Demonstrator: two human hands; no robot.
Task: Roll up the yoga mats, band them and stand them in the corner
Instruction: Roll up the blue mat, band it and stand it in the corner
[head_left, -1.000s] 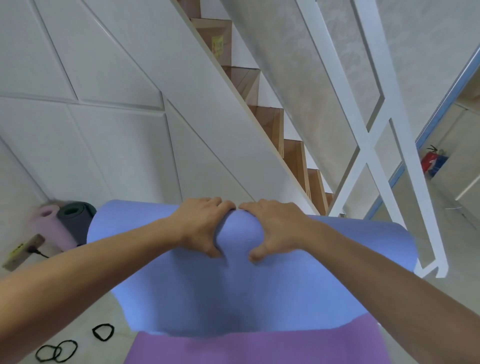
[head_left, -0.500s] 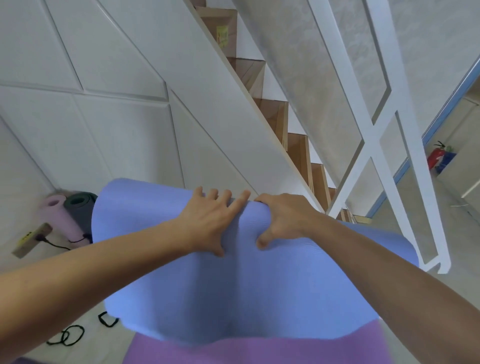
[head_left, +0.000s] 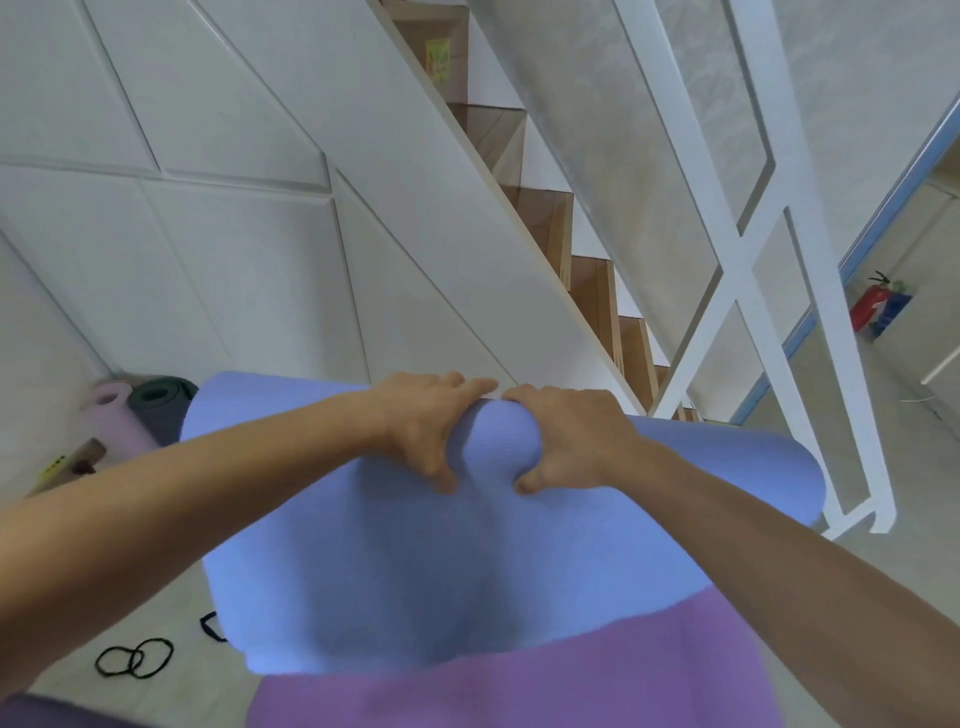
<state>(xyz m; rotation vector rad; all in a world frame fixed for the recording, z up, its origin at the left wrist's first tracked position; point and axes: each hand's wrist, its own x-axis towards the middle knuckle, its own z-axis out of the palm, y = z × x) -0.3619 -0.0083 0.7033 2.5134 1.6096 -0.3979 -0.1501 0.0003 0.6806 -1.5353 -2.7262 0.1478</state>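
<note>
Both hands, left (head_left: 421, 423) and right (head_left: 566, 441), are gripping the blue mat's (head_left: 415, 561) rolled end side by side, thumbs beneath, fingers curled over, with its loose part lying on the purple mat (head_left: 519, 686).

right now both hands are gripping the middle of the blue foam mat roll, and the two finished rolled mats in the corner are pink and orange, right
Not quite: the head view shows the rolled mats in the corner as pale pink foam mat and dark green foam mat, not orange. The rest holds: left hand and right hand both grip the middle of the blue foam mat roll.
</note>
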